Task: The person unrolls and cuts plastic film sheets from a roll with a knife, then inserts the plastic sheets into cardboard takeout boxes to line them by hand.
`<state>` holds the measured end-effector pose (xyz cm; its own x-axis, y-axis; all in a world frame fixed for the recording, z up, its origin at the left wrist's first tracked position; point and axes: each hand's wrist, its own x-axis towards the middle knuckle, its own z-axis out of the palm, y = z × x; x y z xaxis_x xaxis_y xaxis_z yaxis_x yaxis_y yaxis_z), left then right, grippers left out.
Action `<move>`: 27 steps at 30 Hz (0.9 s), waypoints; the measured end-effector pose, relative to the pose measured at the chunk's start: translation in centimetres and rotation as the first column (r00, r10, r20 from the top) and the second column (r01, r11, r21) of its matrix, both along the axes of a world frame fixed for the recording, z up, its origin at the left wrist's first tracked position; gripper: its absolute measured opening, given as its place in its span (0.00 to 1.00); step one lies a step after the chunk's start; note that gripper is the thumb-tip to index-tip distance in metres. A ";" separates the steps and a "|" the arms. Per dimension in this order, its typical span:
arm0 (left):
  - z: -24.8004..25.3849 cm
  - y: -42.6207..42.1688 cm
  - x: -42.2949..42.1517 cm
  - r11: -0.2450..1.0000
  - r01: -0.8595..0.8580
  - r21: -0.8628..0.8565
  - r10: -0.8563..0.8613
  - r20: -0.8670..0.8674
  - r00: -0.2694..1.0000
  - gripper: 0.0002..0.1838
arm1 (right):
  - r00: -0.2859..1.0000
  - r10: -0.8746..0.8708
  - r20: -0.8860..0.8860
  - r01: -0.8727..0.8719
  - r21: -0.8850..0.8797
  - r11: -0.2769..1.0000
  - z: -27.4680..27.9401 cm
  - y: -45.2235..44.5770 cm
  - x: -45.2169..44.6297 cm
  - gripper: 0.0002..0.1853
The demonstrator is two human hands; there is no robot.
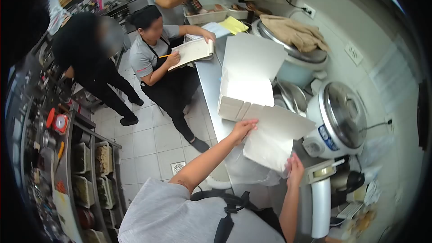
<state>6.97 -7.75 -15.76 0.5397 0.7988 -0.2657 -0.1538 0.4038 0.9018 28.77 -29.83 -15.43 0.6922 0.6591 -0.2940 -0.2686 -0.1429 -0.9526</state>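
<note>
My left hand (245, 129) is closed on the left edge of an open white cardboard box (283, 123), thumb on top. At the near right corner of that box, my right hand (294, 168) pinches its edge; a clear film also shows near those fingertips, and I cannot tell whether it is held too. Just beyond stands a second open white box (254, 58) with its lid raised, touching or very close to the first. A crumpled clear plastic bag (245, 171) lies on the metal table (209, 78) below my hands.
A seated person (157, 63) writes on a notepad (191, 54) across the table. Two other people stand behind. To the right are a rice cooker (339, 117) and another large pot (297, 67) under a brown cloth (294, 31). A shelf with food containers (103, 158) lines the left.
</note>
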 end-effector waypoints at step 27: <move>-2.1 -0.4 -1.5 0.879 -0.235 -0.415 0.310 0.121 0.943 0.28 | 0.884 0.445 -0.141 -0.402 0.255 0.880 2.9 2.1 2.2 0.49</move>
<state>5.46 -8.10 -17.84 0.3834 0.7728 -0.5057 -0.4519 0.6345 0.6271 30.99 -27.75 -12.58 0.2774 0.9373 -0.2112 -0.4063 -0.0848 -0.9098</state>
